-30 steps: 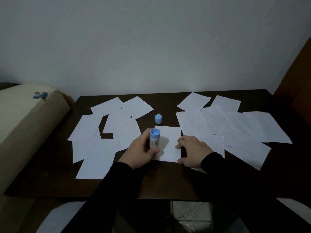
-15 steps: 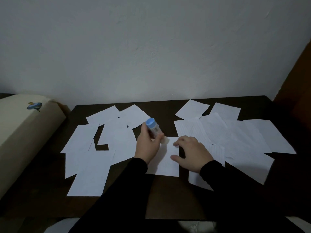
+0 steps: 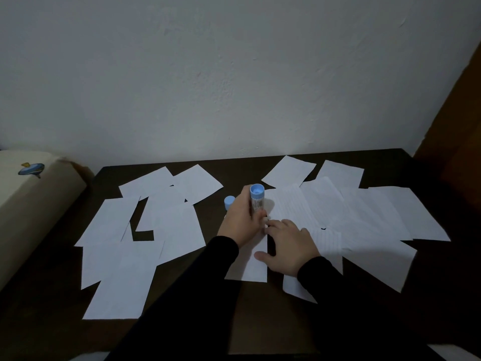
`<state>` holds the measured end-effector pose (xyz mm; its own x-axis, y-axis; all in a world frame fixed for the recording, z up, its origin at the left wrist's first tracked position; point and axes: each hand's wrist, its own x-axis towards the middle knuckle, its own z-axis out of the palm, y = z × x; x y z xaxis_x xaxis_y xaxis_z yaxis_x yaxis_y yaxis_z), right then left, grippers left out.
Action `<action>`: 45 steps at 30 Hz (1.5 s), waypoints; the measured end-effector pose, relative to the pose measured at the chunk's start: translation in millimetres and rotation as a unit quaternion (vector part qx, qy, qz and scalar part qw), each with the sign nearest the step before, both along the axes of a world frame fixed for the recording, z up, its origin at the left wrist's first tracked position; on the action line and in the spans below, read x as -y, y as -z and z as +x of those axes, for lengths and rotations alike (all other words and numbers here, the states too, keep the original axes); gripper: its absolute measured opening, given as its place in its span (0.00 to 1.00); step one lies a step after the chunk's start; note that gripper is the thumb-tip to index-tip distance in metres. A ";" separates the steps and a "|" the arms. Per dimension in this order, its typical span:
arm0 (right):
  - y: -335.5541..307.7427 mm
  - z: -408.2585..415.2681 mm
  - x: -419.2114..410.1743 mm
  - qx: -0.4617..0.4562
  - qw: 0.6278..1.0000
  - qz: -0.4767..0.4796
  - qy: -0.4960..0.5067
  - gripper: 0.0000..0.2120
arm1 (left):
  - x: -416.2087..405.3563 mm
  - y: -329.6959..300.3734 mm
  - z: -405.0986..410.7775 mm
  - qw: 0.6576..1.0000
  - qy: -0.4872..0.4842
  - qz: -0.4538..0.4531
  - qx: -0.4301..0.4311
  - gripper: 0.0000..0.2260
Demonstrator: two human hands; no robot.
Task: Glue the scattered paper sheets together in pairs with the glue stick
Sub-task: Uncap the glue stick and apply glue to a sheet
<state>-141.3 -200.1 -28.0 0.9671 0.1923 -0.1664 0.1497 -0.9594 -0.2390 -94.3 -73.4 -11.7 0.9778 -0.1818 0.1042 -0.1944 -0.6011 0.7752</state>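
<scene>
left hand (image 3: pixel 240 225) grips glue stick (image 3: pixel 257 200) upright at frame centre, over white sheet (image 3: pixel 251 261). right hand (image 3: pixel 289 246) flat on same sheet, fingers spread. blue cap (image 3: pixel 229 201) on tabletop (image 3: pixel 203 308) behind left hand.

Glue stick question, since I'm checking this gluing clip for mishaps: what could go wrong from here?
The left hand holds the glue stick at the far edge of the sheet; a stroke could run onto the table. The right hand pins only one side, so the sheet may shift. The cap sits loose nearby and could get knocked.
</scene>
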 end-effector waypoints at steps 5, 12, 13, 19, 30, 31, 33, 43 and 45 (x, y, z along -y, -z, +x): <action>-3.9 -1.4 -1.7 -0.014 1.000 -0.015 0.006 0.32 | -11.8 0.5 1.8 0.999 -0.027 0.017 0.009 0.22; -8.0 -3.7 -3.9 -0.021 1.000 -0.020 0.012 0.32 | -40.4 -1.0 -0.3 0.996 -0.085 0.005 -0.026 0.23; -8.8 -4.3 -4.0 -0.022 0.999 -0.022 0.012 0.32 | -41.8 -1.2 -0.6 0.996 -0.086 0.008 -0.028 0.23; -7.2 -5.2 -4.5 -0.026 0.999 -0.016 0.014 0.32 | -47.0 -1.9 -6.0 0.989 -0.127 -0.075 -0.005 0.33; -4.5 -6.6 -6.6 -0.033 0.999 -0.019 0.018 0.32 | -98.1 -18.2 -12.6 0.986 -0.109 -0.115 -0.056 0.15; -4.6 -6.8 -7.0 -0.032 0.999 -0.019 0.018 0.32 | -101.2 -18.6 -15.2 0.985 -0.094 -0.129 -0.071 0.18; -4.9 -7.1 -7.4 -0.033 0.999 -0.019 0.020 0.32 | -105.4 -15.7 -19.4 0.984 -0.092 -0.139 -0.067 0.24; -4.0 -8.7 -11.4 -0.039 0.999 -0.027 0.018 0.31 | -105.8 -7.8 -19.8 0.976 -0.205 -0.034 -0.063 0.21; -4.7 -8.2 -10.2 -0.044 0.999 -0.027 0.010 0.31 | -103.9 -6.2 -16.8 0.976 -0.208 -0.026 -0.054 0.22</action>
<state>-149.5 -189.8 -23.3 0.9518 0.1613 -0.2608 0.1105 -0.9737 -0.1991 -111.1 30.5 -5.5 0.9718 0.2356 -0.0051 0.1423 -0.5694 0.8097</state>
